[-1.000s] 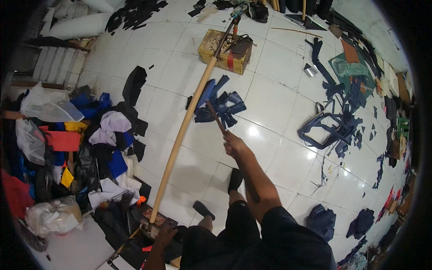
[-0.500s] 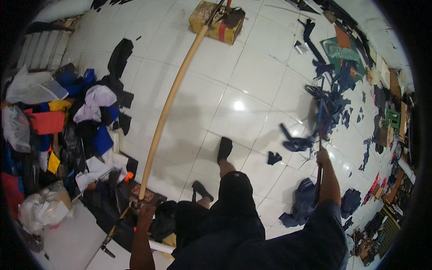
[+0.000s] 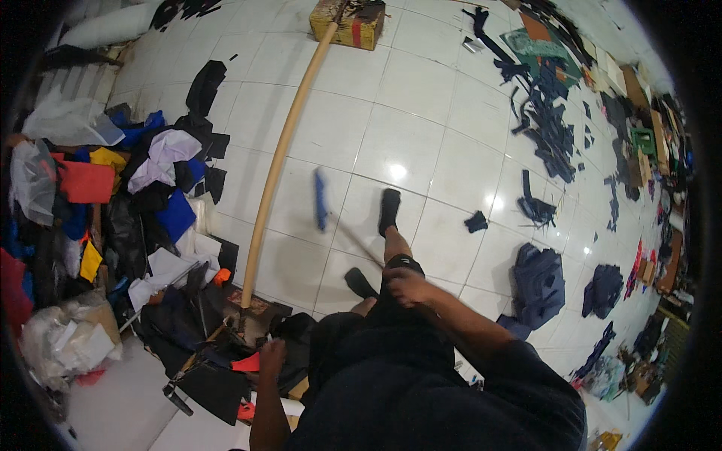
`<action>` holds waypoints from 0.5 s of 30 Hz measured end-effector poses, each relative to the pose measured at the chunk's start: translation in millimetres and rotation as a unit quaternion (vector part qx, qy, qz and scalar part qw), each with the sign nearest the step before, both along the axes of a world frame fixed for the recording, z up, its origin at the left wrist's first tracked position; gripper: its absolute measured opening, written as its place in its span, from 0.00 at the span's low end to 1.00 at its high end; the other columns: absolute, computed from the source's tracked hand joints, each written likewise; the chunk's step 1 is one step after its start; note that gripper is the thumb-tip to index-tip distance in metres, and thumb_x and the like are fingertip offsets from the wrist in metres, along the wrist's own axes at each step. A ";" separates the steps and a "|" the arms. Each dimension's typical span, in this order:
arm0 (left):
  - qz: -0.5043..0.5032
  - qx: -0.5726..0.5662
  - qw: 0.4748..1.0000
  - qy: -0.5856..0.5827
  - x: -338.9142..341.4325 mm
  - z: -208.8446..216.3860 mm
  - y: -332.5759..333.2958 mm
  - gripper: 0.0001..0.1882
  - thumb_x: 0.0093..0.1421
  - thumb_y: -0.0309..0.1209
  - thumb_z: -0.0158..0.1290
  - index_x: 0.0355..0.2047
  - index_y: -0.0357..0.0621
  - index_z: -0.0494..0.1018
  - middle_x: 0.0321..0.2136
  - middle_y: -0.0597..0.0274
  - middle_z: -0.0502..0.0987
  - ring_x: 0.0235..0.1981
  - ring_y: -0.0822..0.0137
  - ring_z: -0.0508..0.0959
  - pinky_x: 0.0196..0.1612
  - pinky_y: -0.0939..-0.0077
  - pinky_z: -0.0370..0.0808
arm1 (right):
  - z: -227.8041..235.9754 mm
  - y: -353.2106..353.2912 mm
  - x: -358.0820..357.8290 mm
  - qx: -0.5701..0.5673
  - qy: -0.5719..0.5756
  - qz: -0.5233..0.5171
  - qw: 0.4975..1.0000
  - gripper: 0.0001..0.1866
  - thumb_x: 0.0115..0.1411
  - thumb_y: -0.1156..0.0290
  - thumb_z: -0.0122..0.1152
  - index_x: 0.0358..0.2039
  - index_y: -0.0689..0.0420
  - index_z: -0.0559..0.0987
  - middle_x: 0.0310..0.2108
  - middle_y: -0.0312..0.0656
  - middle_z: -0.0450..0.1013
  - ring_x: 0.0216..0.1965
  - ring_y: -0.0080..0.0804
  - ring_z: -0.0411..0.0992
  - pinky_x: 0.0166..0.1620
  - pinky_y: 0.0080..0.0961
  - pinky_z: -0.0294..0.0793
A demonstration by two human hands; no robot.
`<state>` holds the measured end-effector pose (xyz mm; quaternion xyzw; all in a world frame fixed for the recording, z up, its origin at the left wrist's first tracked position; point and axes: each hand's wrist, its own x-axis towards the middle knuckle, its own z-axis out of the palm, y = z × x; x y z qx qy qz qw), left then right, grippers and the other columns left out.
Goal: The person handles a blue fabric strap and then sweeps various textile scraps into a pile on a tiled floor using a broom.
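Observation:
My right hand [image 3: 409, 288] is closed around the thin handle of a broom [image 3: 359, 240], held across the front of my body. The broom's blue head [image 3: 320, 199] is smeared by motion, over the white tiles to the left of my feet. My left hand [image 3: 272, 356] is curled, with nothing seen in it, beside the dark heap at lower left. A long tan pole [image 3: 280, 154] runs from near that hand up to a yellow box [image 3: 353, 26] at the far end. Dark blue fabric scraps [image 3: 545, 124] lie in a strewn pile at far right.
To the left is a heap of coloured cloth and plastic, with a red piece [image 3: 84, 180] and a clear bag [image 3: 69, 342]. Folded dark fabric [image 3: 538, 286] and a small scrap [image 3: 476, 221] lie on the right-hand floor. Clutter lines the right wall, including a green crate [image 3: 643, 140].
My right hand has swung from the scraps at far right to the front of my body, bringing the broom head left across the tiles. My left hand has moved slightly right, away from the pole's end.

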<state>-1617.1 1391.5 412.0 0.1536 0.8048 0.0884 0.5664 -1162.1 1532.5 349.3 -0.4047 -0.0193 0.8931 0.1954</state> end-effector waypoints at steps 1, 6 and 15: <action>-0.016 -0.032 0.999 0.016 -14.6 6.4 -26.5 0.17 0.59 0.41 0.51 0.41 0.41 0.71 0.23 0.70 0.70 0.22 0.76 0.70 0.22 0.79 0.67 | -23.2 -17.3 -37.8 0.030 0.050 0.035 0.998 0.21 0.60 0.72 0.51 0.54 0.59 0.65 0.21 0.34 0.65 0.18 0.24 0.64 0.16 0.24 0.63; -0.148 -0.059 0.982 0.101 -64.2 48.9 -112.4 0.15 0.54 0.43 0.53 0.31 0.44 0.72 0.24 0.69 0.72 0.21 0.75 0.70 0.20 0.79 0.66 | -117.8 -50.3 -211.7 0.390 -0.144 0.353 0.838 0.20 0.56 0.66 0.54 0.48 0.61 0.71 0.29 0.44 0.73 0.29 0.34 0.72 0.29 0.32 0.70; -0.012 -0.007 1.000 0.009 -26.6 56.6 -58.2 0.11 0.58 0.36 0.52 0.33 0.41 0.70 0.21 0.70 0.69 0.21 0.78 0.68 0.20 0.82 0.64 | -51.5 -86.6 151.7 0.231 -0.468 0.342 0.781 0.16 0.50 0.63 0.56 0.33 0.63 0.77 0.29 0.51 0.75 0.36 0.45 0.75 0.38 0.39 0.74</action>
